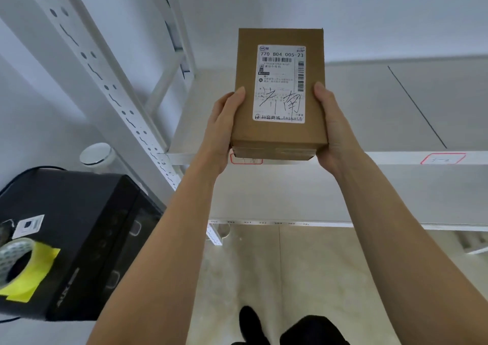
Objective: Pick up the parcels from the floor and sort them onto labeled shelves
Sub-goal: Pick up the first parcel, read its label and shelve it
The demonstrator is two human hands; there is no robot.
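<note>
A flat brown cardboard parcel point(248, 122) with a white shipping label and handwritten black characters is held up in front of me. My left hand point(220, 130) grips its left edge and my right hand point(334, 128) grips its right edge, both near the lower end. The parcel hovers over the front edge of a white metal shelf point(369, 106). A red-bordered label point(442, 158) sits on the shelf's front rail to the right. Another red-bordered label point(245, 160) peeks out just under the parcel, mostly hidden.
A perforated white upright post point(105, 80) of the rack runs diagonally at left. A black appliance point(79, 239) with a tape roll point(13, 260) and yellow sticky note point(34, 270) stands at lower left. A lower shelf rail point(290, 223) and tiled floor point(290, 278) lie below.
</note>
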